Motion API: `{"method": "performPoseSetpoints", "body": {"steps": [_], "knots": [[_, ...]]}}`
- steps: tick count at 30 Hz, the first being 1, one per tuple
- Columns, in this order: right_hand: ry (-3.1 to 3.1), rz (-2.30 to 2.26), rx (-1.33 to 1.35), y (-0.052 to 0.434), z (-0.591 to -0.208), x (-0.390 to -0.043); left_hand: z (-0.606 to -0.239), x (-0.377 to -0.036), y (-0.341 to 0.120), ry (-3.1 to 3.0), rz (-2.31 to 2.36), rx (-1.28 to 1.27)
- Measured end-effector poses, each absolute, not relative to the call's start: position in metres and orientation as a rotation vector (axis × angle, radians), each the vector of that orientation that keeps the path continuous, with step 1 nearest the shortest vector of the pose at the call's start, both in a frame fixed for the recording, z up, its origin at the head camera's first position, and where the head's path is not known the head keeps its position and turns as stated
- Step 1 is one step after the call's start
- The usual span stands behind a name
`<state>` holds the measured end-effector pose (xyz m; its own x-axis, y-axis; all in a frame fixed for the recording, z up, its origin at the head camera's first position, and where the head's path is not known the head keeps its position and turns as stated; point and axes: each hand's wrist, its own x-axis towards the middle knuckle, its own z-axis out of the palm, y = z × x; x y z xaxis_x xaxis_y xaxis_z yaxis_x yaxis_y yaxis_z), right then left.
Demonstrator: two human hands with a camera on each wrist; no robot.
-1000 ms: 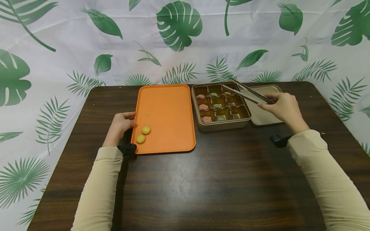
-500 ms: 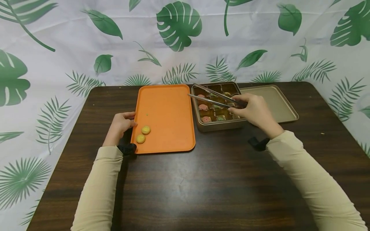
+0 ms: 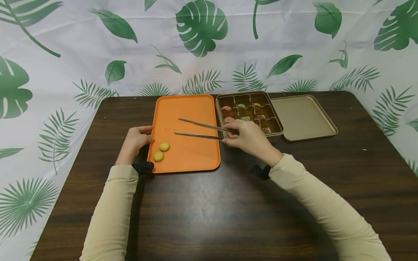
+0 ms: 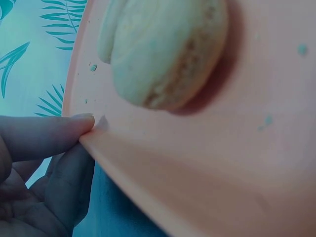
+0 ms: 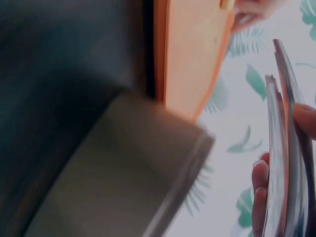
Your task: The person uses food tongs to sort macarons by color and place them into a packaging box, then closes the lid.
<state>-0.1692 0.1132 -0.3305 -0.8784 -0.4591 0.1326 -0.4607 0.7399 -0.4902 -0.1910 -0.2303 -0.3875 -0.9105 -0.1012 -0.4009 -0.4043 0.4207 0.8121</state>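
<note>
My left hand (image 3: 134, 142) pinches the left rim of an orange tray (image 3: 192, 154), thumb on top and fingers below in the left wrist view. Near that hand, two yellow macarons (image 3: 164, 146) lie on the tray, one macaron (image 4: 163, 54) large in the left wrist view. My right hand (image 3: 252, 139) grips metal tongs (image 3: 209, 126), whose spread arms reach left over the tray with nothing between the tips. Behind the right hand, a gold tin (image 3: 269, 125) with a divided insert holds pink, green and yellow macarons, some hidden by the hand.
The tin's flat gold lid (image 3: 303, 117) lies right of it on the dark wooden table (image 3: 202, 214). Small crumbs dot the tray. A white leaf-printed cloth (image 3: 130, 65) hangs behind the table's far edge.
My right hand has carried the tongs left, from over the tin and lid to above the tray. The left hand, tray and yellow macarons have stayed in place.
</note>
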Motion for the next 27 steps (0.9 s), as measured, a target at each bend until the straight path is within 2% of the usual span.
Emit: {"method": "performPoseSetpoints", "body": {"steps": [11, 27], "knots": [[-2.983, 0.71, 0.946, 0.082, -0.353, -0.161, -0.391, -0.193, -0.231, 2.402, 1.465, -0.445], [-3.081, 0.704, 0.946, 0.058, -0.367, -0.165, -0.39, -0.192, -0.23, 2.394, 1.47, -0.441]]}}
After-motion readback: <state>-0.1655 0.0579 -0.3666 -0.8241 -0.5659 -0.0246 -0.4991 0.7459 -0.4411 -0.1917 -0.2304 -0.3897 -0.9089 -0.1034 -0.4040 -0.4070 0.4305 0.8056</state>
